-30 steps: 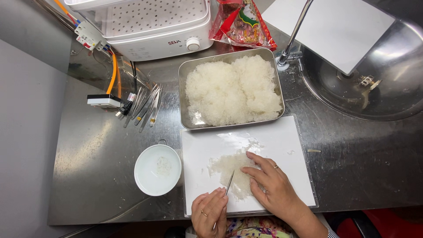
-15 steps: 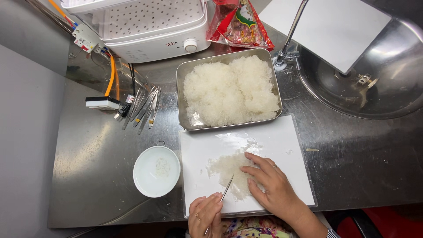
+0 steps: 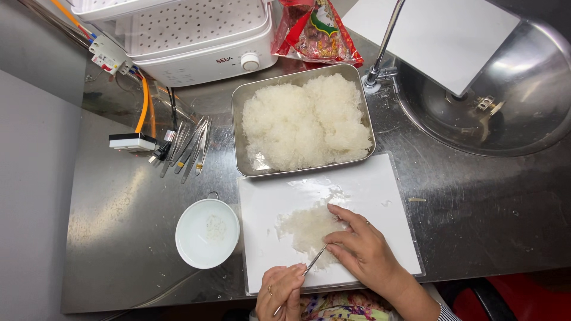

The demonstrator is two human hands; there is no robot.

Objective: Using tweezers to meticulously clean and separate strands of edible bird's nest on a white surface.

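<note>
Left hand (image 3: pixel 281 289) is pinching thin metal tweezers (image 3: pixel 314 260); right hand (image 3: pixel 364 249), fingers curled, is steadying the small translucent white clump (image 3: pixel 306 229). At 12 o'clock, the steel tray's heap (image 3: pixel 306 122) is lying mostly unpicked.

This is a food-preparation kitchen. A stainless-steel counter (image 3: pixel 488 220) carries a metal tray (image 3: pixel 238 137) heaped with white food. Right of the tray a round steel sink (image 3: pixel 535 113) sits under a tap (image 3: pixel 383 44); behind it stands a white steamer (image 3: pixel 196 35), and just in front lies a white cutting board (image 3: pixel 380 184).
</note>
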